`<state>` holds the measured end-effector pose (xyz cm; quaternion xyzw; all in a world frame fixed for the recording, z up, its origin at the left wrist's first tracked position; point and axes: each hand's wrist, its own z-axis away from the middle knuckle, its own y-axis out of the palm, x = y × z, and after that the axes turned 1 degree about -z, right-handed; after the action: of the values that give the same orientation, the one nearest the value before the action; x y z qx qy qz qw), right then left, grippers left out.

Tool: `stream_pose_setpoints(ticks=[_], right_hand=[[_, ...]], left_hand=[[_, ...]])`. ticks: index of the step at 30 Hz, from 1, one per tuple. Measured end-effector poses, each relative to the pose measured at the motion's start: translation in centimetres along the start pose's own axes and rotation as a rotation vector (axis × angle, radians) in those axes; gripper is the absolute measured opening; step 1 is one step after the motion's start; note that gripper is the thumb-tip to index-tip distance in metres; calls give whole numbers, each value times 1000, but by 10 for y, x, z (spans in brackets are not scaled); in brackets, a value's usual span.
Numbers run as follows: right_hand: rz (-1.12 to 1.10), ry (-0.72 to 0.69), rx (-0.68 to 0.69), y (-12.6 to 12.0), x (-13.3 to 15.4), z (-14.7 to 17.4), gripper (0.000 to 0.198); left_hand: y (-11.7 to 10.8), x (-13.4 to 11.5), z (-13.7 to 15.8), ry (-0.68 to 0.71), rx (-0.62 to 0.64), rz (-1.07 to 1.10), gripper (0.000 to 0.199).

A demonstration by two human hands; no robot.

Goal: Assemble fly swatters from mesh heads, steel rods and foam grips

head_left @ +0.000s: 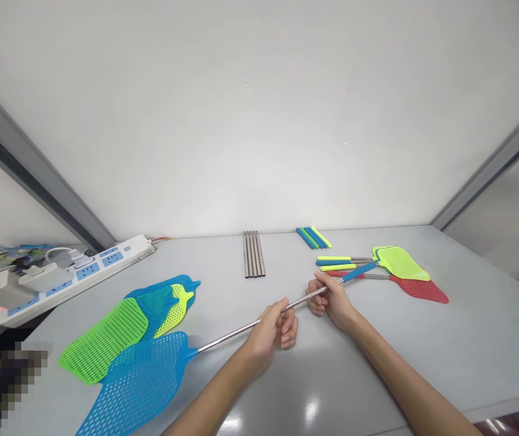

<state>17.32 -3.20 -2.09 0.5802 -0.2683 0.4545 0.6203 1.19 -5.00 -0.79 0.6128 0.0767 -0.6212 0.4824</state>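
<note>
A blue fly swatter [148,372] slants across the front of the table, its perforated head at lower left and its blue grip at upper right. My left hand [272,332] is closed around the middle of its extended metal rod. Farther up, my right hand [333,303] pinches the rod close to the blue grip. Left of my hands lie loose swatter heads: a green head [109,339], a small-looking yellow head [175,312] partly covered, and blue heads [163,284] beneath. Beyond my right hand, yellow swatters [402,263] and a red swatter [423,290] with handles lie stacked.
Several short metal rods [254,254] lie side by side near the wall. Coloured handles [314,237] in blue, green and yellow rest to their right. At the left edge is a white power strip [114,260] with plugged-in adapters [41,278]. A white wall [259,121] closes the back.
</note>
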Motion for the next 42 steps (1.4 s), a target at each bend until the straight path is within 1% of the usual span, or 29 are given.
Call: stream_pose_setpoints(ticks=[2, 5, 9, 13, 21, 31, 42], right_hand=[[10, 57, 74, -2, -1, 1, 47], [4, 115, 145, -5, -2, 3, 48], [-26, 133, 194, -5, -4, 3, 48], [-37, 147, 207, -4, -6, 2, 47], [-27, 174, 202, 0, -9, 4, 47], [17, 179, 201, 5, -7, 7, 48], [108, 124, 186, 9, -14, 8, 50]], left_hand=[[-1, 2, 0, -32, 39, 69, 42], [-5, 2, 1, -75, 84, 173, 40], [-10, 1, 1, -116, 112, 285, 38], [-11, 0, 1, -125, 107, 338, 38], [-9, 2, 1, -141, 97, 343, 38], [-8, 6, 0, -121, 86, 315, 38], [0, 6, 0, -94, 57, 237, 38]])
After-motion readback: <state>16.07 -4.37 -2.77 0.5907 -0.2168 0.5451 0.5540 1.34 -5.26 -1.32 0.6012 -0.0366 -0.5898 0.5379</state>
